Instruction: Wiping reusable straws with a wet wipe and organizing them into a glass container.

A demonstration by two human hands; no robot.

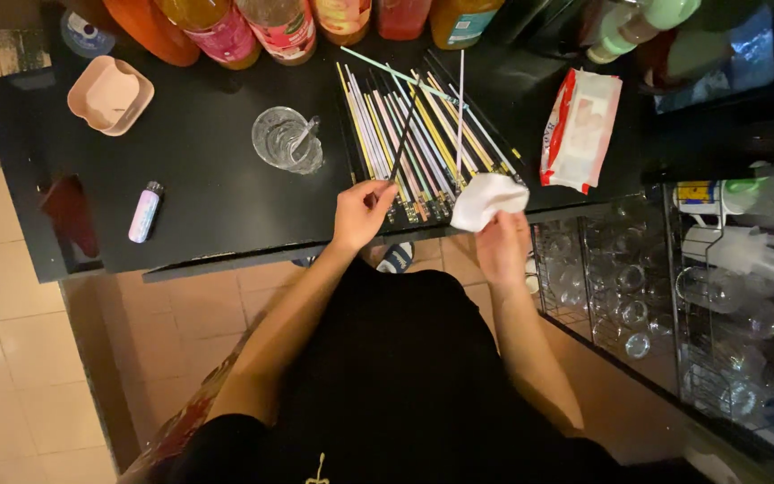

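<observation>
the left hand (362, 213) sits at the near edge of the black worktop (208, 179), its fingers pinching the near end of a dark straw (405, 134) that slants up and to the right over a row of coloured straws (423, 143). the right hand (502, 246) hangs just off that near edge, fingers pressed around a crumpled white wipe (487, 199) which touches the near right end of the straw row. the straws lie side by side, fanning slightly toward the far edge, a few pale ones crossing over the rest.

left of the straws stands a clear glass (287, 139) with open black surface around it on every side. further left lie a small pastel lighter (145, 212) and a pink square dish (110, 95), well apart from each other. a packet of wipes (580, 130) lies right of the straws, near the worktop's right end. bottles (253, 27) line the far edge.

right of the worktop, a wire rack (674, 296) holds clear glasses. tiled floor (11, 358) shows at near left.
</observation>
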